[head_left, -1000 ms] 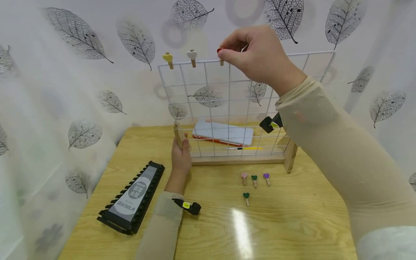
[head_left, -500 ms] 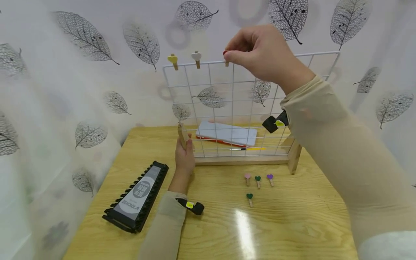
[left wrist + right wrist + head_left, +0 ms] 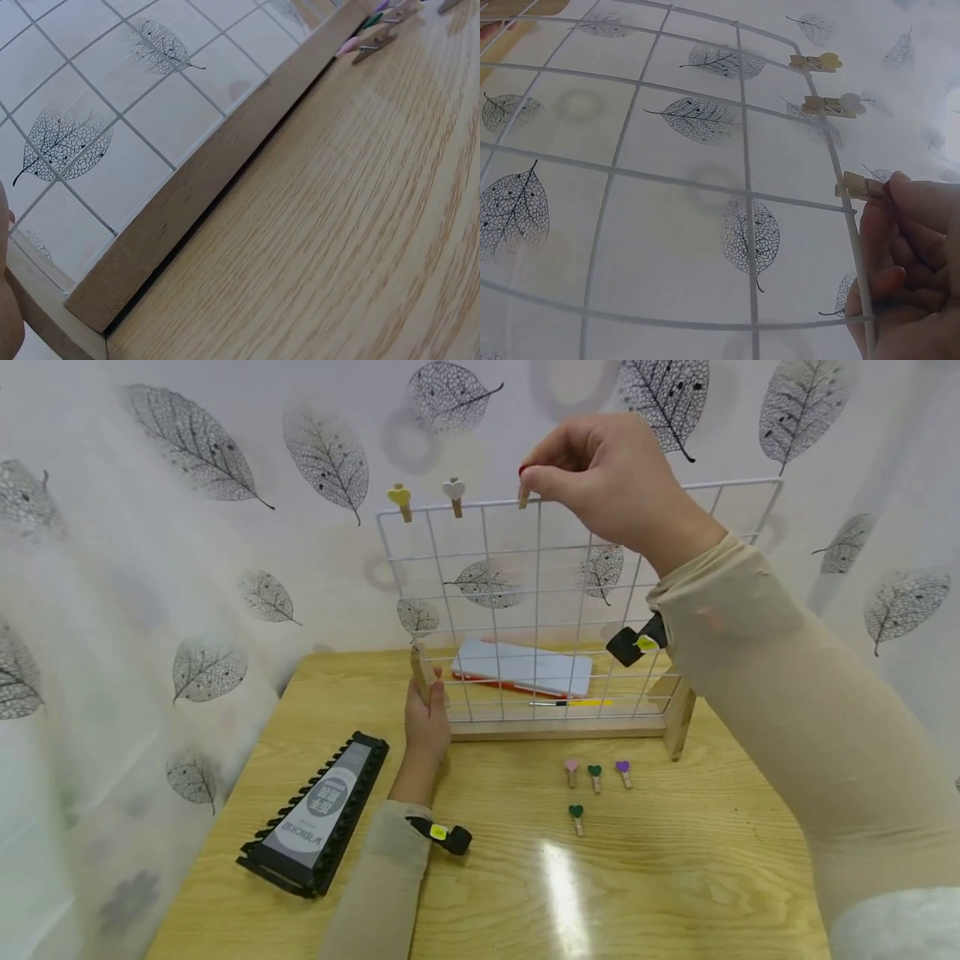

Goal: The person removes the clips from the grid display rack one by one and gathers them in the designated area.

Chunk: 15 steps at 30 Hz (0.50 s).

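Observation:
In the head view my right hand point(image 3: 611, 472) pinches a small wooden clothespin point(image 3: 861, 186) with a red top, its jaws at the top wire of the white grid rack point(image 3: 537, 577). The right wrist view shows thumb and forefinger on its red end. Left of it on the same wire sit a clothespin with a yellow heart point(image 3: 400, 497) and one with a white heart point(image 3: 453, 490). My left hand point(image 3: 427, 720) grips the wooden side foot point(image 3: 422, 675) of the rack; in the left wrist view only a sliver of that hand shows.
Before the rack lie a pink-heart clothespin point(image 3: 572, 772), a purple one point(image 3: 623, 772) and two green ones point(image 3: 576, 817). Behind the grid are a white case point(image 3: 521, 667) and a yellow-handled brush point(image 3: 588, 702). A black wrench rack point(image 3: 318, 814) lies at left.
My right hand has risen slightly on the clothespin, so more of its wood shows above the wire. My left hand stays on the rack. The head view has shifted a little.

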Each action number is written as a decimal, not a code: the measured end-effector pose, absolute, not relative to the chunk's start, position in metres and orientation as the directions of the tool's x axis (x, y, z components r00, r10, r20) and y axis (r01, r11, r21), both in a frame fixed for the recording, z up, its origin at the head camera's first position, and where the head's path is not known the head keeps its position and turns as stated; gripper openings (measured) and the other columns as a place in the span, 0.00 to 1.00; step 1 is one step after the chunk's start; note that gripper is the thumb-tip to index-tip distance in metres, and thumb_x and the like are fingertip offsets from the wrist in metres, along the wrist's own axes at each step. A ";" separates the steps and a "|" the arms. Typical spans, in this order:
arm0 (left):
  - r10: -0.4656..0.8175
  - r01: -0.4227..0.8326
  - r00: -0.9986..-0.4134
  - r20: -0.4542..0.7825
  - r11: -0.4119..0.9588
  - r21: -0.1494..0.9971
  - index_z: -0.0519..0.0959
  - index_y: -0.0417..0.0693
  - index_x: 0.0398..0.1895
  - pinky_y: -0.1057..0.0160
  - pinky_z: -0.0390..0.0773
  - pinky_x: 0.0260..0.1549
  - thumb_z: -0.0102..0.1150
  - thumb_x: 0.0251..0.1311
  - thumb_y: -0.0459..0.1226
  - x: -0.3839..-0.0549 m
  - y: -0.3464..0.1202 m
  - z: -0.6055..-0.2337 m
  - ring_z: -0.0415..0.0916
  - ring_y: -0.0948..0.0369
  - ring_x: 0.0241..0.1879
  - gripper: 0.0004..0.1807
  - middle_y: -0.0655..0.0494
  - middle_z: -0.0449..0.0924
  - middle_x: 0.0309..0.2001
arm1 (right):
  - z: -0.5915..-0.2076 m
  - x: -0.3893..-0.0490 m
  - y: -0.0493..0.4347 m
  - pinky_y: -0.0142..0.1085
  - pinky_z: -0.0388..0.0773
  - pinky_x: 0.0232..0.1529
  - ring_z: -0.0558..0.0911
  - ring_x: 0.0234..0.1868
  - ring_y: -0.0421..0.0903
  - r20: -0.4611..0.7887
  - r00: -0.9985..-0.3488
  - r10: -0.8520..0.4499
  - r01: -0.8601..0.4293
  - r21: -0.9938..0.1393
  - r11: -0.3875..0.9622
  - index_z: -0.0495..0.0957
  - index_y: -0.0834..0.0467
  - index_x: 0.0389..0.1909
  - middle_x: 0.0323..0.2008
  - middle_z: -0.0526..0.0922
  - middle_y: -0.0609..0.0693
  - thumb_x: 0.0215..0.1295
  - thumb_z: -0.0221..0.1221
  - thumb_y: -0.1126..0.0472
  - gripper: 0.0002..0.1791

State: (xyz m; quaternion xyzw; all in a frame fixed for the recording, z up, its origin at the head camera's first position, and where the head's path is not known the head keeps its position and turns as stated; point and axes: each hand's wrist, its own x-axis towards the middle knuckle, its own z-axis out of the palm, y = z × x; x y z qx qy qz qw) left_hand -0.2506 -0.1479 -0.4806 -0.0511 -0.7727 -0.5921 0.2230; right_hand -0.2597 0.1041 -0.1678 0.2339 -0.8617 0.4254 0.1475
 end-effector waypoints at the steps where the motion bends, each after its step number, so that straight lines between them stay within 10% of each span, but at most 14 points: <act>1: -0.186 0.341 -0.896 0.403 0.293 0.893 0.70 0.39 0.63 0.51 0.72 0.41 0.41 0.80 0.42 -0.251 -0.148 -0.481 0.70 0.52 0.35 0.19 0.31 0.73 0.39 | -0.168 -0.260 0.104 0.34 0.66 0.39 0.78 0.36 0.42 0.453 -0.846 -0.280 -0.531 -0.671 0.518 0.86 0.54 0.42 0.34 0.86 0.42 0.71 0.63 0.53 0.09; 15: -0.178 0.344 -0.896 0.407 0.302 0.889 0.69 0.37 0.63 0.53 0.72 0.38 0.40 0.81 0.43 -0.249 -0.148 -0.479 0.69 0.56 0.33 0.21 0.36 0.73 0.37 | -0.167 -0.257 0.111 0.32 0.69 0.40 0.80 0.39 0.43 0.493 -0.814 -0.308 -0.581 -0.670 0.462 0.86 0.57 0.44 0.36 0.86 0.43 0.70 0.63 0.55 0.10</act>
